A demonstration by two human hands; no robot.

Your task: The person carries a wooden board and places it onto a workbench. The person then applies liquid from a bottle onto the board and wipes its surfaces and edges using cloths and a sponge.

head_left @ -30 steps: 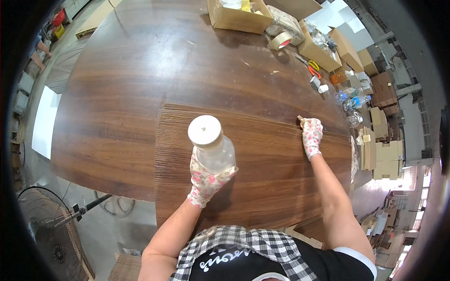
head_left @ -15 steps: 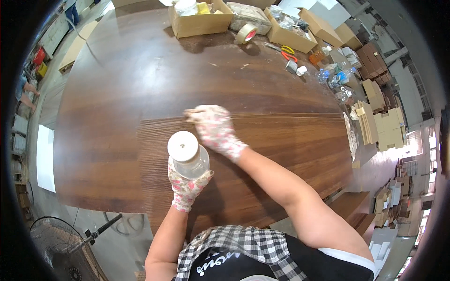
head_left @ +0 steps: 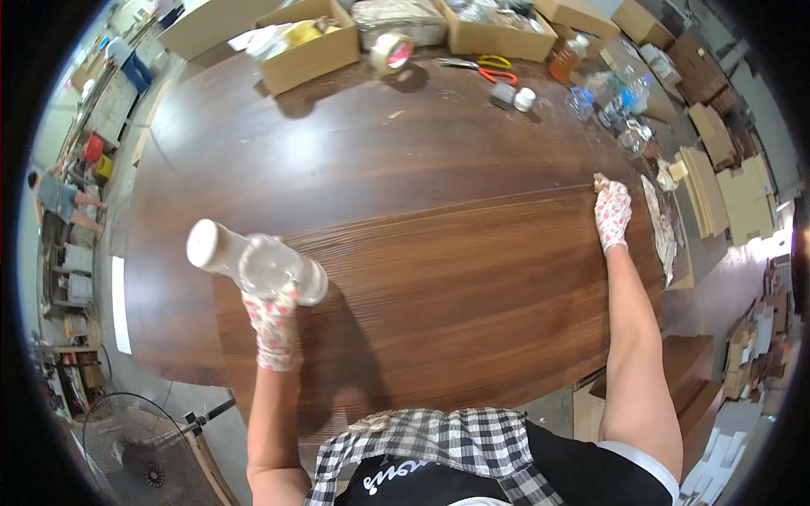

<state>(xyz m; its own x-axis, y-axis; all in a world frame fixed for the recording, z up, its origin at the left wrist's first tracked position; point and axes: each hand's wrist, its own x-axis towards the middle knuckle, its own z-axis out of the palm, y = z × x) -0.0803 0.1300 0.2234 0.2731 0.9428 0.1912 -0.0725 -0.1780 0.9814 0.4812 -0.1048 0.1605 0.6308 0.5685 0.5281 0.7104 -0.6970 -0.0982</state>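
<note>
In a flower-patterned glove, my left hand (head_left: 274, 325) grips a clear bottle with a white cap (head_left: 261, 266) around its body. The bottle is tipped over above the left part of the brown wood-grain tabletop (head_left: 439, 278), its cap end toward the left. Far to the right, my right hand (head_left: 613, 212), in a matching glove, rests near the table's right edge with its fingers closed. Brownish material shows at those fingertips, too small to tell whether it is a rag or stained glove. A thin seam line runs across the tabletop to that hand.
Along the far edge stand cardboard boxes (head_left: 312, 63), a tape roll (head_left: 391, 53), scissors (head_left: 485, 67) and a small white bottle (head_left: 524, 99). Plastic bottles (head_left: 620, 105) crowd the far right corner. A fan (head_left: 143, 460) stands at lower left. Other people (head_left: 128, 66) are beyond the table at left.
My right hand has swept from the middle of the table to its right side. My left hand has moved left, and its bottle has gone from nearly upright to tipped. The view has shifted.
</note>
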